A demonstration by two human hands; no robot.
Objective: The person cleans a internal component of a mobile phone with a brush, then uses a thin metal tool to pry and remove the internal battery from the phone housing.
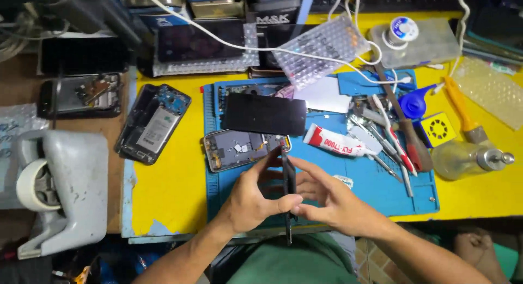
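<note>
While both hands meet low in the centre of the frame, I see a thin dark phone panel [288, 194] held edge-on between them, standing nearly upright so only its narrow side shows. My left hand [255, 199] is clenched on it, thumb pressed across the panel's edge at mid-height and fingers curled behind. My right hand [332, 202] grasps it from the other side, fingers stretched toward the panel and touching its face. The panel sits over the near edge of the blue work mat [381, 191], which lies on a yellow table [169, 197].

Just above the hands, on the mat, an opened phone body [239, 149] lies flat with its insides showing, and above it rests a black screen [265, 114]. To the right of those lies a white and red glue tube [333, 142], then a cluster of tweezers and a screwdriver [400, 142]. A second opened phone [153, 123] lies tilted on the yellow surface to the left of the mat. At far left stands a grey tape dispenser [60, 191]. At right centre lies a clear bottle [471, 159] on its side.
</note>
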